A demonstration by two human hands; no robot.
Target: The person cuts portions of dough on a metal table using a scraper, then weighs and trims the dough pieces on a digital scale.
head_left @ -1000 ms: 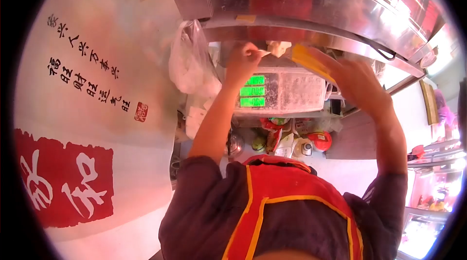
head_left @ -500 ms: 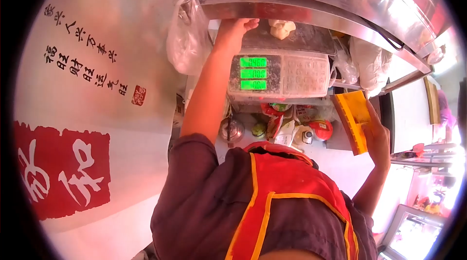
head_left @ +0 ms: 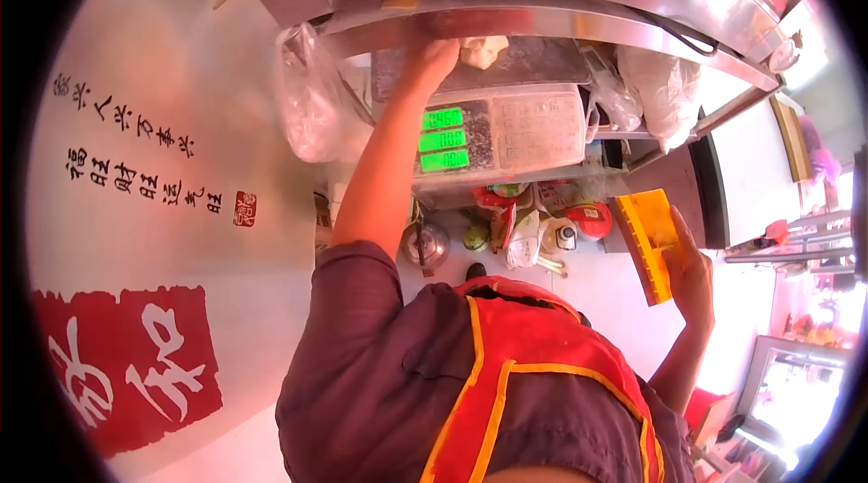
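A pale lump of dough [head_left: 484,51] rests on the dark pan [head_left: 533,67] of a digital scale [head_left: 541,126], whose lit green display [head_left: 443,138] appears to read 0.460 on its top line. My left hand [head_left: 438,60] is right up against the dough's left side. Its fingers are mostly hidden by the hand itself and the steel edge above. On the right, clear of the scale, my right hand [head_left: 689,275] grips a yellow block-shaped tool [head_left: 653,234] with a brown edge, held tilted. Its exact kind is unclear.
A steel ledge [head_left: 533,20] overhangs the scale. Clear plastic bags [head_left: 306,99] hang at left and white bags [head_left: 658,94] at right. Below the scale are a metal kettle [head_left: 425,245], a red-lidded container [head_left: 592,219] and a bottle [head_left: 561,234]. A lettered wall stands at left.
My left hand has moved in beside the dough; its fingers were stretched out a little apart from it before. The view has shifted slightly. My right hand still holds the yellow tool.
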